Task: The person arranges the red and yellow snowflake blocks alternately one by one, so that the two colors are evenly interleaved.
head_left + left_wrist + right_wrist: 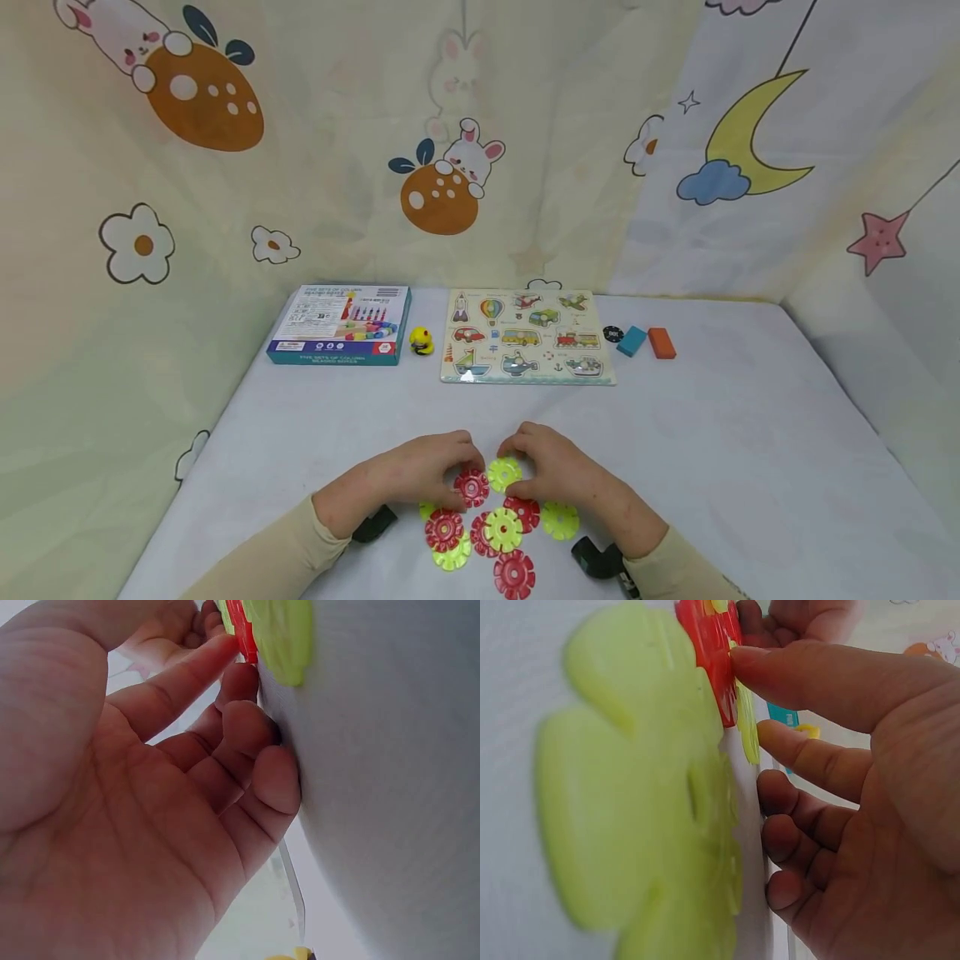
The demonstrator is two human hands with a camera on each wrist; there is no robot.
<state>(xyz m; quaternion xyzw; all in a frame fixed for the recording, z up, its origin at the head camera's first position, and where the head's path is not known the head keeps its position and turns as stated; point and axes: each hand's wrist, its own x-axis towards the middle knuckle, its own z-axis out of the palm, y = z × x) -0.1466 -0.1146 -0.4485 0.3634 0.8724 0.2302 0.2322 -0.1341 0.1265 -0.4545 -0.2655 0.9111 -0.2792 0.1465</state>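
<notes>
Several red and yellow-green plastic flower-shaped discs lie on the white table between my hands. My left hand (431, 467) has its thumb and index finger around a red flower disc (472, 487), pinching it at the edges. In the left wrist view its other fingers (276, 780) curl against the tabletop. My right hand (558, 467) pinches a yellow-green flower disc (505, 474) between thumb and index finger, right beside the red one. Just below are a yellow-green disc (503, 530) overlapping a red one, and another red disc (514, 575) nearest me.
Along the back stand a boxed bead set (337, 325), a yellow toy duck (422, 340) and a vehicle puzzle board (528, 337). Right of the board lie a black round chip (613, 334), a blue block (632, 341) and an orange block (662, 342). Printed cloth walls enclose the table.
</notes>
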